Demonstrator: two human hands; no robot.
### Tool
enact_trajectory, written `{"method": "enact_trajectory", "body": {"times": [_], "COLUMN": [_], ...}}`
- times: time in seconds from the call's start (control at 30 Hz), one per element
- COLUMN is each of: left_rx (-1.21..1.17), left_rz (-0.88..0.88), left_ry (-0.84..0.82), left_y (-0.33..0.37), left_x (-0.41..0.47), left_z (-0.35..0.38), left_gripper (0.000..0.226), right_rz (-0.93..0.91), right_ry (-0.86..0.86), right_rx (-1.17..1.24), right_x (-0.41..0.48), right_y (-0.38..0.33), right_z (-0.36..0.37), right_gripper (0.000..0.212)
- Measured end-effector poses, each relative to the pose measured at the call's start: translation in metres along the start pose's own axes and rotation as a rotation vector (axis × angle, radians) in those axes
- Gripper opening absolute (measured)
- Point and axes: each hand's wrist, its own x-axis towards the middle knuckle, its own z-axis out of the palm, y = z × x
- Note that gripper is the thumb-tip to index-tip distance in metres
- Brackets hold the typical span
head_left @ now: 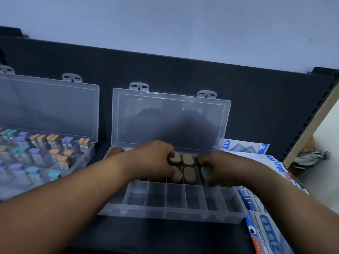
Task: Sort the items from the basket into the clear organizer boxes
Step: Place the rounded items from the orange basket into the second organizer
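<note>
Left organizer box [89, 153] is packed with upright capped vials [55, 153], so a forearm sweep could topple them. The left hand [156, 160] is curled over the tan-capped vials [187, 159] in the far rows of the middle organizer box [174, 208]. Its fingertips and thumb sit on two caps, and I can't tell whether it grips or only presses. A hard press could tip a neighbour or skid the light box on the tabletop [146, 235]. The right hand [220, 167] pinches a green-capped vial [205, 171] low over a far-row cell beside the tan ones. The likely risks are catching a divider, a wrong-colour cell, or a slip from the grip. An elbow could drag the packets [266, 226] off the edge. The basket is not in view. Materials: both boxes are thin clear rigid plastic with a grid of dividers, and the hinged lid [170, 123] stands open with its latch tabs up. The vials are clear-bodied with matte oval caps in orange, purple, teal and tan. The tabletop is dark and matte. The packets are flat, glossy, blue and white.
</note>
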Motion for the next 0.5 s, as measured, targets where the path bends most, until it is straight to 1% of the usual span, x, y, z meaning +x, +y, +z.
{"method": "enact_trajectory", "body": {"times": [0.13, 0.2, 0.27, 0.3, 0.37, 0.43, 0.5], "left_rx": [0.012, 0.013, 0.002, 0.003, 0.041, 0.130, 0.239], "left_rz": [0.008, -0.002, -0.004, -0.004, -0.019, -0.064, -0.117], "left_ry": [0.021, 0.036, 0.063, 0.081, 0.141, 0.207, 0.278], "left_y": [-0.010, -0.019, -0.034, -0.041, -0.061, -0.089, -0.124], "left_x": [-0.014, -0.024, -0.039, -0.046, -0.069, -0.096, -0.125], "left_z": [-0.008, -0.014, -0.023, -0.029, -0.043, -0.060, -0.074], "left_gripper": [0.050, 0.053, 0.056, 0.056, 0.052, 0.048, 0.053], "right_rz": [0.036, 0.050, 0.037, 0.016, -0.055, -0.144, -0.210], "right_ry": [-0.005, 0.048, 0.129, 0.163, 0.208, 0.246, 0.279], "right_rx": [-0.025, -0.071, -0.140, -0.145, -0.118, -0.112, -0.108], "right_x": [-0.005, -0.007, -0.006, -0.005, -0.003, -0.001, 0.000], "right_y": [-0.006, -0.018, -0.042, -0.056, -0.097, -0.144, -0.194], "right_z": [-0.004, -0.009, -0.015, -0.019, -0.025, -0.027, -0.027], "right_gripper": [0.034, 0.031, 0.038, 0.043, 0.045, 0.044, 0.045]}}
